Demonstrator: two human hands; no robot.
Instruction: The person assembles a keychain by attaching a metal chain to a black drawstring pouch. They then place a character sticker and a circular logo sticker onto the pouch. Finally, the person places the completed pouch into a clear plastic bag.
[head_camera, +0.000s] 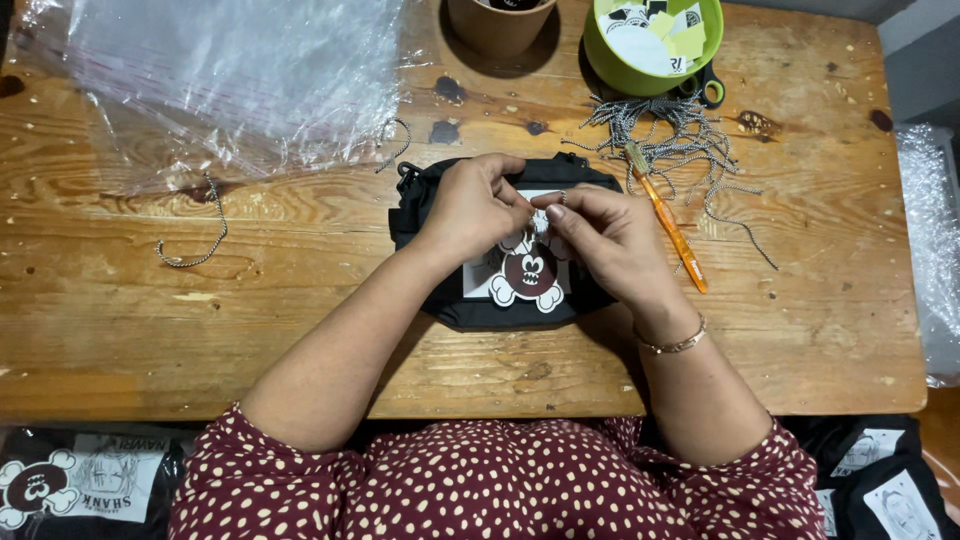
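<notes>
Black fabric pouch (445, 300) lies flat mid-desk, white card and brown skull-shaped tag (530, 275) on top. Left hand (475, 205) and right hand (610, 235) meet above it, fingertips pinched together on tag's thin string; the string itself is too small to make out. Worn wooden desk (120, 300), knotty grain. Crinkled clear plastic sheet (230, 80) far left. Pile of black-white twisted cords (690, 135) and orange pen (672, 230) just right of pouch. Green bowl (612, 65) holds paper tags; brown cup (497, 30) beside it.
</notes>
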